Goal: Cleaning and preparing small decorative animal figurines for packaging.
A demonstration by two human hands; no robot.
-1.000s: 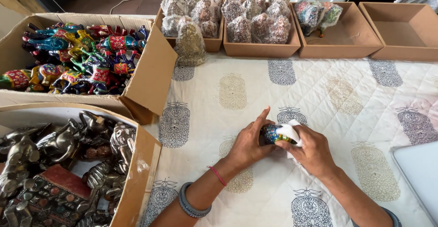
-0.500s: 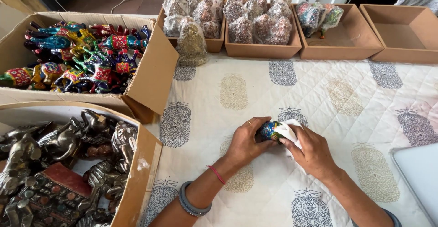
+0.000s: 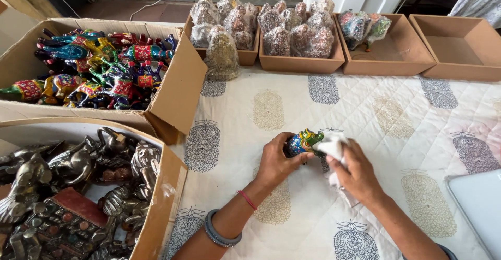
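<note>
Brightly painted in blue, green and yellow, a small animal figurine sits between the two hands above the worktop, which is covered by a quilted white cloth printed with grey and tan motifs. The left hand curls around the figurine from its own side, fingers and thumb closed on the body. The right hand is bunched around a white cloth, pinching it and pressing it against the end of the figurine that faces it, so the two hands nearly meet. The left wrist wears a thin red thread, and grey bangles ring the forearm.

Off to the left of the hands stands an open cardboard box heaped with more painted figurines in many colours. Nearer the person on that same side, a second box holds dark metal animal figures. Beyond the hands, along the far edge of the worktop, runs a row of shallow brown trays: two are filled with wrapped bundles, one tray has a few wrapped colourful pieces in its far corner, and the last tray lies farthest to the right. One wrapped golden figure stands on the quilt in front of the trays. A flat white object lies just to the right of the right forearm.
</note>
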